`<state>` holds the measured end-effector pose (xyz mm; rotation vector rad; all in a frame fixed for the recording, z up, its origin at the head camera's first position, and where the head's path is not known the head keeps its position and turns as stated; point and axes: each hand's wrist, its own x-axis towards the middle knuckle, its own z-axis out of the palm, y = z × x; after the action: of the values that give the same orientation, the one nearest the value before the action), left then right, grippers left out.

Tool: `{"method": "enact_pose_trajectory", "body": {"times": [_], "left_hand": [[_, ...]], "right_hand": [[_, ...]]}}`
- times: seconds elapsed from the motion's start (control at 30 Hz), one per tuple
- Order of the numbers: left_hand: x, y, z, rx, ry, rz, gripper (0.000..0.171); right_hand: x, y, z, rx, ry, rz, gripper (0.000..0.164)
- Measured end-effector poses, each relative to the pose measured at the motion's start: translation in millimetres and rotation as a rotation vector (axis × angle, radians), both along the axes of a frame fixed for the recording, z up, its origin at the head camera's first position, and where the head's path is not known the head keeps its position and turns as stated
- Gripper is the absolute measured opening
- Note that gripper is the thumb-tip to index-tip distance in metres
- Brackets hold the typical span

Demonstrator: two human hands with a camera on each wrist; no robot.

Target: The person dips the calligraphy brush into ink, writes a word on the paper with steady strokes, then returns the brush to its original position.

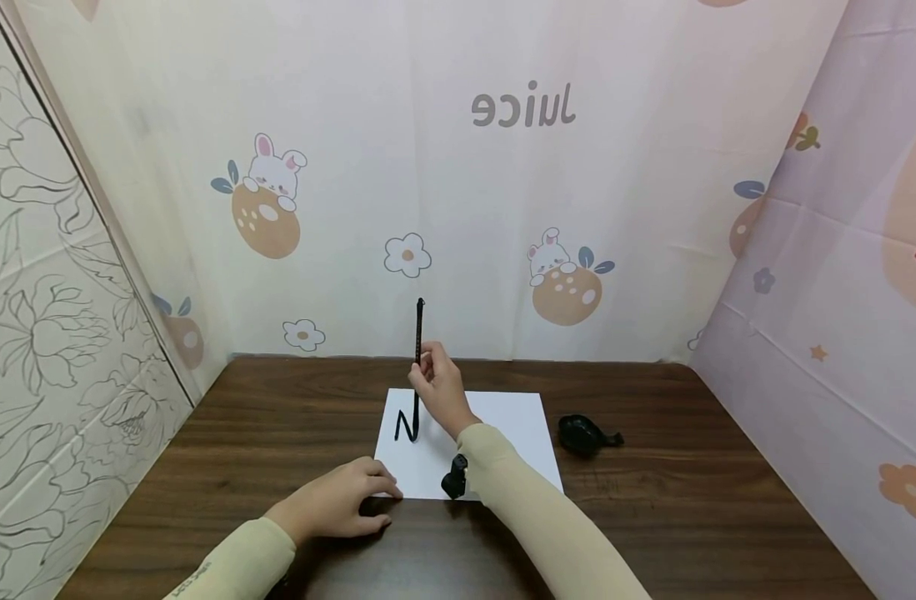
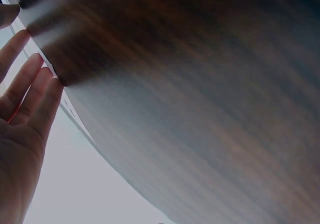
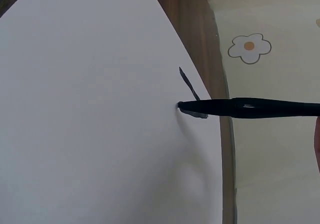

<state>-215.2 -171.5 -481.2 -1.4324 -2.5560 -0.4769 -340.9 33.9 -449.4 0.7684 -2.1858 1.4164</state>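
My right hand (image 1: 442,389) pinches a dark writing brush (image 1: 418,332), held upright over a white sheet of paper (image 1: 495,417). The bristle tip touches the paper at the end of a black zigzag stroke (image 1: 402,425) shaped like an N. From the right wrist view, the black brush (image 3: 250,108) comes in from the right and covers part of the stroke. My left hand (image 1: 345,500) rests at the paper's near left corner, fingers relaxed and holding nothing. In the left wrist view, the fingertips of that hand (image 2: 25,129) meet the dark tabletop.
A black gourd-shaped object (image 1: 583,435) with a narrow stem lies right of the paper on the brown wooden table (image 1: 675,500). Printed curtains (image 1: 465,192) rise behind the table and on both sides. A small black camera (image 1: 455,477) sits at the right wrist.
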Motion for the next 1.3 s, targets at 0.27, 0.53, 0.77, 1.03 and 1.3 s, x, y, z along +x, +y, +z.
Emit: {"method": "enact_pose_trajectory", "body": {"times": [0.27,0.53,0.77,1.03,1.3], "left_hand": [[-0.2,-0.4,0.6,0.020,0.022,-0.015,0.023],[-0.9,-1.1,-2.7,0.012,0.020,0.002,0.024],[-2.0,-1.3,-3.9,0.012,0.018,0.003,0.024],[-1.4,-1.2,-3.1,0.021,0.018,-0.006,0.024],[-1.1,-1.3,-3.3,0.022,0.025,0.002,0.024]], "right_hand": [[-2.7,0.3,2.3,-0.012,0.059,-0.026,0.021],[-3.1,-0.1,4.9,-0.037,0.084,-0.038,0.020],[-3.5,-0.1,3.3,-0.021,0.061,-0.039,0.021],[-2.9,-0.1,0.3,-0.006,0.021,-0.039,0.020],[-2.6,0.3,-0.5,0.005,0.021,-0.035,0.020]]}}
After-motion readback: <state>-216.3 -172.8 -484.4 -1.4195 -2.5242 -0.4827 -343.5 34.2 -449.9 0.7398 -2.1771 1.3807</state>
